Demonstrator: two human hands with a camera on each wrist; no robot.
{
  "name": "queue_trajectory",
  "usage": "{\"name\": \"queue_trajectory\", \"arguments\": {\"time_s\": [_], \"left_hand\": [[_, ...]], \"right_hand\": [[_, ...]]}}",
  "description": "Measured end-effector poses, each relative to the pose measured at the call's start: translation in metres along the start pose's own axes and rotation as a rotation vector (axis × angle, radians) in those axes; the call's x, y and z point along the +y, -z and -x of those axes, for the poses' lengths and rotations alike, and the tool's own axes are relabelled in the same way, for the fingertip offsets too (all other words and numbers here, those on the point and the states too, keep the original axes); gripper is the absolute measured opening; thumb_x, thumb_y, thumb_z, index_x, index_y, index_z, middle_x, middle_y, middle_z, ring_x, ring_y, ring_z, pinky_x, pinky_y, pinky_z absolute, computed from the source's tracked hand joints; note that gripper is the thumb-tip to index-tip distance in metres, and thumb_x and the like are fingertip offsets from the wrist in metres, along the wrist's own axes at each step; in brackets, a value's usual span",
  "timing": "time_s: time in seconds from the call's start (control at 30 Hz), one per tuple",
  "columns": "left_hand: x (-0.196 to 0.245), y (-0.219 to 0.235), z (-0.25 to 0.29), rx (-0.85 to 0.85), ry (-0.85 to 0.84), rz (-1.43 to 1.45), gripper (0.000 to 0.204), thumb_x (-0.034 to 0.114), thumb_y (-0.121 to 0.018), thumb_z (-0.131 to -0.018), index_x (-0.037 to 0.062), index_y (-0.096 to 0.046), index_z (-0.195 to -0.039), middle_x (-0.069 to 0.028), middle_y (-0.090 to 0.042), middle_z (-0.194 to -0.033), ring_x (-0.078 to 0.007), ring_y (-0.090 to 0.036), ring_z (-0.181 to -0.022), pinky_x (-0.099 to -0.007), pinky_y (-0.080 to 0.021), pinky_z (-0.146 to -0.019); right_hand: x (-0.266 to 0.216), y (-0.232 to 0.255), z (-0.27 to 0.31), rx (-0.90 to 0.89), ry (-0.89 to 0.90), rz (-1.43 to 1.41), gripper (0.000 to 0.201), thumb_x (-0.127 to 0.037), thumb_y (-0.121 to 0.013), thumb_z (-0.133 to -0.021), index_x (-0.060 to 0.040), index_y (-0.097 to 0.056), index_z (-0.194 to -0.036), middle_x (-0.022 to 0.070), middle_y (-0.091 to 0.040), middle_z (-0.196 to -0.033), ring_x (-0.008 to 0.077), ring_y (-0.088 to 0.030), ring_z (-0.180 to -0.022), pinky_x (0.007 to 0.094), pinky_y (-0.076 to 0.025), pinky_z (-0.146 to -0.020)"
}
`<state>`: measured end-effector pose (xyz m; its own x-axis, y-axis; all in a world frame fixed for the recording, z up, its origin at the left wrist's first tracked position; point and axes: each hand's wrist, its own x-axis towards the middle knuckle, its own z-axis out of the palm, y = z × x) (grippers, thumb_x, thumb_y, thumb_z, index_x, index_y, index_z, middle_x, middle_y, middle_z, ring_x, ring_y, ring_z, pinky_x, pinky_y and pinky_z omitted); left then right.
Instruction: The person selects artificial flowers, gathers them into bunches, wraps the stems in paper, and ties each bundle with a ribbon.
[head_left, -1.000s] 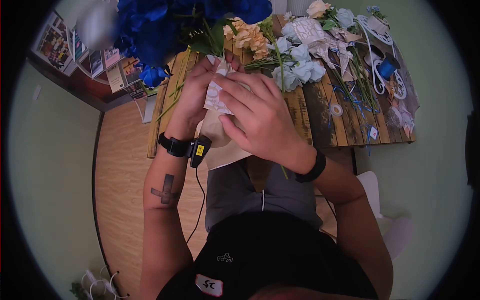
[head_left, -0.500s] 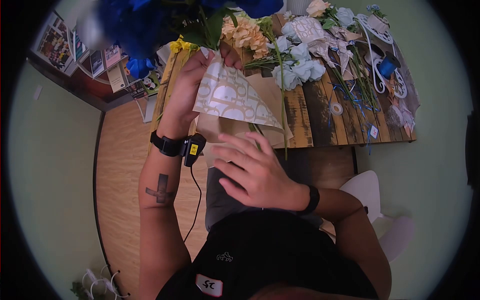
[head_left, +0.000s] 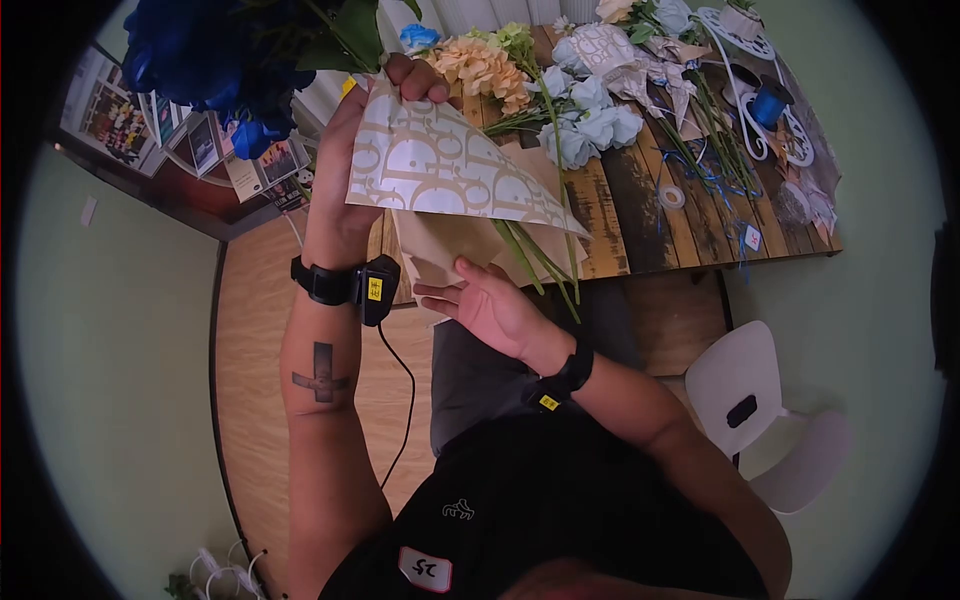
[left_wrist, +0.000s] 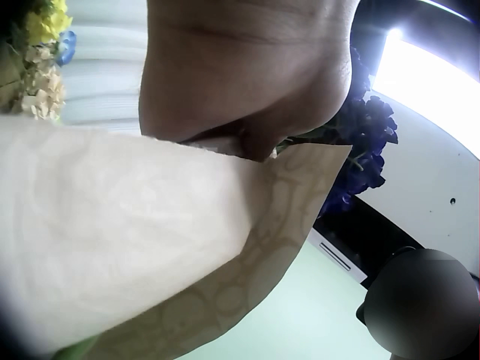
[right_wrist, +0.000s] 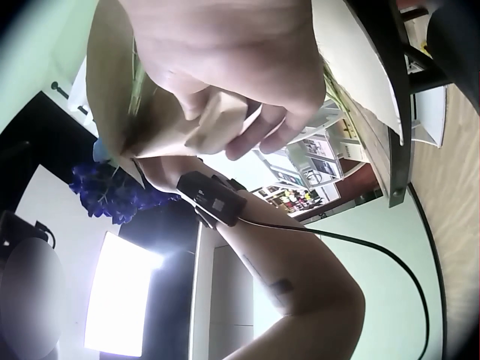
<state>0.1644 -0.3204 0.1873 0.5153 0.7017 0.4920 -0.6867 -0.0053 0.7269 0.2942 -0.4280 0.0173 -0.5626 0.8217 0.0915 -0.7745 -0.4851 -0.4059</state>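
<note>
The left hand (head_left: pixel 340 165) grips the neck of a bouquet at the upper centre of the frame, fingers curled round the stems where the wrapping narrows. The right hand (head_left: pixel 503 312) is lower, mid-frame, palm turned up, pinching a fold of the brown paper (head_left: pixel 425 245) between thumb and fingers. The blue flowers (head_left: pixel 200 65) fill the upper left, and the patterned wrapping paper (head_left: pixel 430 165) fans down to the centre, with green stems (head_left: pixel 525 255) poking out below it.

What would worry me is that top-heavy bunch: all the bloom is on one side of a single grip, so if those fingers loosen, the heads could swing over and the wrap slip open. A hard tug from below might crease or tear the paper, and the loose stems could catch its edge. The black cable (head_left: pixel 410 400) from the left wrist could snag too.

The near edge of the table (head_left: pixel 605 240) runs from the middle towards the right, just beyond the stem ends. Peach flowers (head_left: pixel 485 70) and pale blue flowers (head_left: pixel 590 125) crowd the top centre, so I'd judge there's more room at left, above the floor (head_left: pixel 255 340).
</note>
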Motion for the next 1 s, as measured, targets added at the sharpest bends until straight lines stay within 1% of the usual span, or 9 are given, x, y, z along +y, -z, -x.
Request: {"name": "queue_trajectory", "arguments": {"time_s": [0.17, 0.27, 0.47, 0.6, 0.73, 0.8, 0.87, 0.97, 1.0], "left_hand": [[0.009, 0.002, 0.005, 0.002, -0.008, -0.077, 0.016, 0.011, -0.05, -0.097, 0.0055, -0.046, -0.111, -0.0056, -0.05, -0.103, -0.0234, -0.053, -0.112, -0.037, -0.042, -0.107], [0.007, 0.009, 0.01, 0.032, 0.03, -0.213, 0.014, 0.013, -0.048, -0.099, 0.0062, -0.046, -0.111, -0.0054, -0.05, -0.102, -0.0236, -0.053, -0.111, -0.0383, -0.041, -0.107], [0.008, 0.01, 0.01, -0.034, -0.004, 0.01, 0.012, 0.015, -0.045, -0.102, 0.0072, -0.046, -0.111, -0.0048, -0.05, -0.103, -0.0234, -0.053, -0.109, -0.0393, -0.041, -0.108], [0.01, 0.019, 0.014, -0.036, 0.021, -0.014, 0.011, 0.014, -0.043, -0.104, 0.0074, -0.046, -0.112, -0.005, -0.05, -0.104, -0.023, -0.052, -0.11, -0.0393, -0.041, -0.108], [0.009, 0.02, 0.017, 0.021, 0.007, 0.0, 0.013, 0.016, -0.043, -0.105, 0.0071, -0.047, -0.114, -0.0049, -0.05, -0.106, -0.0221, -0.052, -0.111, -0.0384, -0.042, -0.106], [0.006, 0.022, 0.018, 0.062, 0.002, -0.007, 0.014, 0.017, -0.042, -0.106, 0.0069, -0.048, -0.115, -0.0048, -0.05, -0.106, -0.0219, -0.052, -0.11, -0.0381, -0.043, -0.105], [0.006, 0.026, 0.017, 0.099, -0.015, 0.024, 0.018, 0.019, -0.041, -0.108, 0.0055, -0.048, -0.117, -0.005, -0.051, -0.108, -0.0218, -0.053, -0.111, -0.0373, -0.045, -0.103], [-0.001, 0.024, 0.017, 0.139, -0.062, -0.026, 0.02, 0.02, -0.04, -0.108, 0.0044, -0.048, -0.118, -0.0055, -0.052, -0.11, -0.022, -0.053, -0.112, -0.0368, -0.046, -0.1], [-0.003, 0.023, 0.016, 0.136, -0.059, -0.024, 0.02, 0.02, -0.04, -0.108, 0.0044, -0.048, -0.118, -0.0055, -0.052, -0.11, -0.022, -0.053, -0.112, -0.0368, -0.046, -0.1]], "right_hand": [[0.001, -0.006, 0.014, 0.138, -0.067, -0.065, 0.012, -0.024, -0.053, -0.107, -0.0123, -0.057, -0.105, 0.0003, -0.064, -0.087, 0.0161, -0.062, -0.084, 0.031, -0.048, -0.083], [0.005, -0.005, 0.031, -0.106, -0.186, -0.197, 0.019, -0.027, -0.049, -0.109, -0.0163, -0.056, -0.094, -0.0064, -0.05, -0.062, 0.008, -0.045, -0.059, 0.0249, -0.035, -0.065], [-0.008, 0.006, 0.051, -0.106, -0.217, -0.24, 0.033, -0.032, -0.046, -0.109, -0.0095, -0.062, -0.091, -0.0064, -0.05, -0.061, 0.0087, -0.044, -0.058, 0.0259, -0.037, -0.066], [-0.024, 0.008, 0.068, -0.14, -0.219, -0.343, 0.02, -0.02, -0.045, -0.106, -0.0066, -0.06, -0.103, -0.0069, -0.048, -0.056, 0.0083, -0.042, -0.051, 0.0256, -0.035, -0.063], [-0.038, -0.003, 0.086, 0.011, -0.131, -0.307, 0.022, -0.019, -0.04, -0.105, -0.0068, -0.059, -0.102, -0.0061, -0.045, -0.053, 0.0093, -0.04, -0.048, 0.0256, -0.033, -0.06], [-0.04, 0.001, 0.089, -0.114, -0.148, -0.383, 0.032, -0.025, -0.04, -0.107, -0.0036, -0.063, -0.098, 0.0021, -0.057, -0.065, 0.014, -0.05, -0.056, 0.0292, -0.041, -0.065], [-0.046, -0.01, 0.097, 0.12, -0.023, 0.328, 0.032, -0.019, -0.04, -0.106, -0.001, -0.064, -0.095, 0.0065, -0.063, -0.072, 0.0183, -0.058, -0.063, 0.0316, -0.047, -0.074], [-0.057, -0.02, 0.088, 0.095, 0.842, 1.513, 0.02, -0.011, -0.067, -0.088, 0.0011, -0.062, -0.103, 0.0146, -0.062, -0.103, 0.0276, -0.061, -0.097, 0.0354, -0.048, -0.088], [-0.058, -0.031, 0.086, 0.138, 0.904, 1.59, 0.037, -0.009, -0.079, -0.076, -0.0004, -0.061, -0.108, 0.0155, -0.059, -0.114, 0.0303, -0.057, -0.106, 0.0392, -0.047, -0.093]]}}
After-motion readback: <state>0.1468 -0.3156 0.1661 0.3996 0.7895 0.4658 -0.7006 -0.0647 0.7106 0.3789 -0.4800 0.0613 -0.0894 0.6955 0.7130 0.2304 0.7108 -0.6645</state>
